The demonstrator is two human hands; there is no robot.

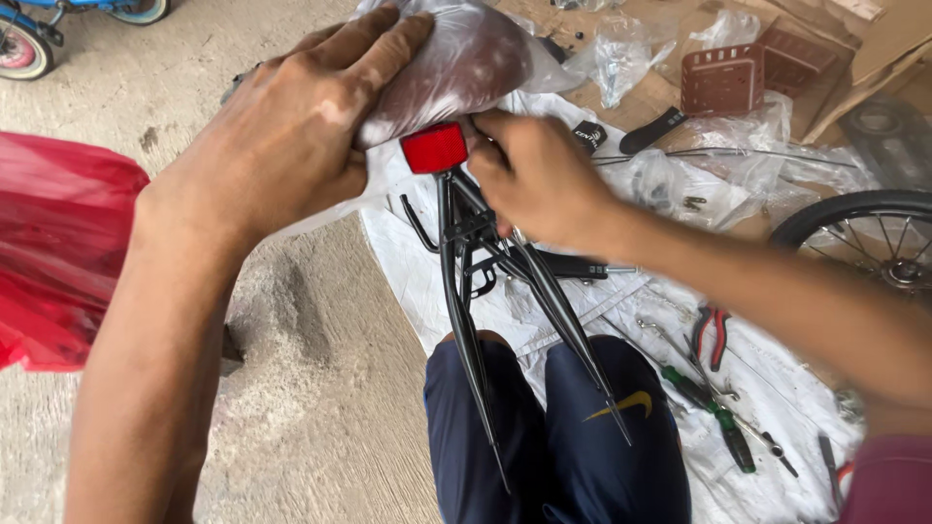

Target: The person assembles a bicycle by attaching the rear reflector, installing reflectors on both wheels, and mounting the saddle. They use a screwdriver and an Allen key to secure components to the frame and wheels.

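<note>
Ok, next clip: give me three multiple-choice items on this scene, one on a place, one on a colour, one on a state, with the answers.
1. Where do the pliers lie?
A. on the white sheet
B. on bare concrete
C. in the basket

2. What colour is the reflector?
A. blue
B. red
C. white

3. What state is the saddle in?
A. bare
B. wrapped in clear plastic
C. boxed

Answers:
1 A, they rest on the white sheet beside the screwdriver.
2 B, it shows red between the hands.
3 B, the left hand presses on its clear wrap; the right hand works beneath it.

left hand [282, 136] – grips bagged saddle [456, 58] | right hand [539, 180] – pinches at red reflector [434, 147]
</note>
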